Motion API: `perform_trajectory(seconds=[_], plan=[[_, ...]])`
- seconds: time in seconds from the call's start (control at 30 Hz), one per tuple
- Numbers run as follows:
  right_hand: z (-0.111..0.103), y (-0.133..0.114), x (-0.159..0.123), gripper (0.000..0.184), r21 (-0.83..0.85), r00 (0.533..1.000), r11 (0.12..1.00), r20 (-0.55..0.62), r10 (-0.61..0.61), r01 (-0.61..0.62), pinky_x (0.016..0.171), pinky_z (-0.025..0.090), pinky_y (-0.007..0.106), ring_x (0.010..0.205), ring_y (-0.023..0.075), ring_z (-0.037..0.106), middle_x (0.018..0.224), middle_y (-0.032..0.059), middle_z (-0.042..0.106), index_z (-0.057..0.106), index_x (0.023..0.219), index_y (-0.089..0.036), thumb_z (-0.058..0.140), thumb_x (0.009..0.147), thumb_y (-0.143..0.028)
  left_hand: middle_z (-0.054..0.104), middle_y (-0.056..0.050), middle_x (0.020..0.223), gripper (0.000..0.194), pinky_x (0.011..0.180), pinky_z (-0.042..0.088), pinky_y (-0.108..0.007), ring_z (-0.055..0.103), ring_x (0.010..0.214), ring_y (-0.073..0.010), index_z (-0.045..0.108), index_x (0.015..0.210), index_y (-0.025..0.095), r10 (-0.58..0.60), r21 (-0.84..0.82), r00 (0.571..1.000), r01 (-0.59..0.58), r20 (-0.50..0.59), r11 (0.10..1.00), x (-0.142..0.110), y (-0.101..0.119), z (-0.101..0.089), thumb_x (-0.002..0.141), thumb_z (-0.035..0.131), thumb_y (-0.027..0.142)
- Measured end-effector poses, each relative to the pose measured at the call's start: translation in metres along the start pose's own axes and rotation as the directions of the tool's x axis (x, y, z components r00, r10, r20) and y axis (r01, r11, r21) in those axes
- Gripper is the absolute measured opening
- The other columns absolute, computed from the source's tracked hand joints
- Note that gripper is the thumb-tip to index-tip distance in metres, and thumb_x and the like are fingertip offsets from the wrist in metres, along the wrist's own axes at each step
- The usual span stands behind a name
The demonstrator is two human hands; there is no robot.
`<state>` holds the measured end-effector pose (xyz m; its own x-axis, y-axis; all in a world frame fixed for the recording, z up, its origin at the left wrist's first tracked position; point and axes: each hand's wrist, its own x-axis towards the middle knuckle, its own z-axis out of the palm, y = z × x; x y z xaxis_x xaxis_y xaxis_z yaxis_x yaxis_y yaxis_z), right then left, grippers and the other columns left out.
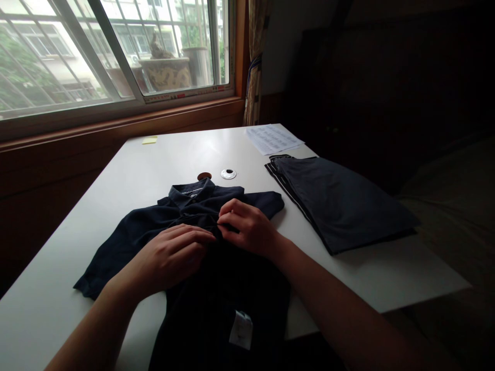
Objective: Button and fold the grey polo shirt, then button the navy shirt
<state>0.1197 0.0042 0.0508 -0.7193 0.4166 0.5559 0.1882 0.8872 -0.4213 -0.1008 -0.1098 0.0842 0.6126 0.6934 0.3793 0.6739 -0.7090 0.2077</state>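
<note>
A dark navy collared shirt (135, 229) lies spread on the white table, its collar toward the window and its lower part reaching my side. At the front just below the collar, my left hand (174, 255) is closed on the dark fabric, fingertips together. Close beside it, my right hand (247, 226) pinches the same fabric between thumb and fingers. Exactly what sits between the fingertips is too dark to make out. A white label (242, 330) shows on the shirt's lower part, nearest me.
Dark folded shorts or trousers (344, 206) lie on the table (93, 190) at the right. Printed papers (273, 138), a yellow sticky note (149, 140), a brown disc (204, 175) and a silver ring (228, 174) are farther back. A barred window (174, 93) stands beyond.
</note>
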Motion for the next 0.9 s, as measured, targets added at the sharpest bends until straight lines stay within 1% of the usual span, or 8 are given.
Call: perform_trajectory(seconds=[0.07,0.17,0.3,0.43,0.5,0.6,0.7,0.9], plan=[[0.002,0.005,0.000,0.014,-0.129,0.992,0.992,0.124,0.022,-0.006,0.081,0.050,0.030,0.091,0.0162,0.063,0.112,0.0062,0.062,0.067,0.097,-0.021,0.053,0.097,-0.023,0.071,-0.007,0.114,0.014,0.089,0.056,-0.035,0.068,0.099,-0.0184,0.061,0.101,0.020,-0.005,-0.029,1.000,0.006,0.025,1.000,0.000,-0.002,0.001,0.093,0.054,0.011],[0.006,0.016,-0.002,0.009,-0.294,0.952,0.954,0.272,0.140,-0.057,0.068,0.046,0.027,0.079,0.0145,0.063,0.111,0.0062,0.062,0.067,0.090,-0.019,0.059,0.092,-0.020,0.073,-0.008,0.111,0.013,0.084,0.057,-0.032,0.070,0.094,-0.0175,0.059,0.098,0.020,-0.020,-0.079,1.000,0.022,0.022,0.997,-0.002,-0.004,0.004,0.092,0.053,0.010],[0.008,0.022,-0.003,0.006,-0.330,0.929,0.938,0.304,0.213,-0.108,0.066,0.044,0.027,0.077,0.0145,0.063,0.108,0.0052,0.062,0.068,0.087,-0.019,0.063,0.089,-0.021,0.072,-0.009,0.117,0.014,0.088,0.057,-0.033,0.070,0.100,-0.0183,0.056,0.096,0.020,-0.042,-0.150,0.999,0.043,0.012,0.988,-0.003,-0.003,0.009,0.091,0.052,0.007],[0.008,0.021,-0.001,0.006,-0.269,0.955,0.960,0.253,0.154,-0.084,0.078,0.045,0.029,0.087,0.0171,0.061,0.103,0.0054,0.062,0.069,0.087,-0.019,0.064,0.088,-0.022,0.066,-0.011,0.132,0.017,0.099,0.054,-0.037,0.065,0.115,-0.0196,0.055,0.105,0.019,-0.043,-0.163,0.996,0.055,0.078,0.985,0.000,-0.001,0.018,0.095,0.049,0.008],[0.007,0.020,0.000,0.006,-0.235,0.965,0.969,0.226,0.131,-0.077,0.081,0.044,0.032,0.089,0.0184,0.059,0.101,0.0056,0.063,0.069,0.087,-0.018,0.065,0.088,-0.023,0.065,-0.011,0.132,0.020,0.099,0.054,-0.038,0.066,0.114,-0.0203,0.055,0.112,0.019,-0.064,-0.143,0.990,0.083,0.129,0.986,0.002,0.000,0.023,0.096,0.048,0.009],[0.005,0.018,0.001,0.005,-0.129,0.973,0.984,0.180,0.143,-0.121,0.085,0.044,0.033,0.091,0.0188,0.058,0.098,0.0050,0.064,0.069,0.086,-0.018,0.066,0.088,-0.022,0.070,-0.009,0.118,0.033,0.091,0.057,-0.037,0.069,0.101,-0.0207,0.054,0.126,0.020,-0.108,-0.098,0.969,0.132,0.220,0.986,0.003,-0.002,0.031,0.095,0.050,0.010],[0.002,0.015,0.003,0.004,0.051,0.968,0.979,0.164,0.189,-0.200,0.086,0.045,0.031,0.093,0.0180,0.058,0.094,0.0041,0.064,0.069,0.084,-0.018,0.068,0.087,-0.020,0.072,-0.006,0.106,0.039,0.086,0.057,-0.036,0.070,0.095,-0.0213,0.052,0.130,0.020,-0.119,-0.079,0.960,0.144,0.255,0.986,0.002,-0.004,0.036,0.093,0.052,0.008],[-0.002,0.016,0.004,0.010,0.348,0.896,0.851,0.352,0.270,-0.393,0.075,0.047,0.026,0.083,0.0149,0.063,0.089,0.0018,0.066,0.073,0.082,-0.017,0.070,0.086,-0.025,0.070,-0.005,0.099,0.019,0.078,0.055,-0.032,0.068,0.085,-0.0177,0.056,0.113,0.019,-0.153,-0.124,0.958,0.187,0.243,0.975,0.001,-0.009,0.034,0.096,0.051,0.013]])
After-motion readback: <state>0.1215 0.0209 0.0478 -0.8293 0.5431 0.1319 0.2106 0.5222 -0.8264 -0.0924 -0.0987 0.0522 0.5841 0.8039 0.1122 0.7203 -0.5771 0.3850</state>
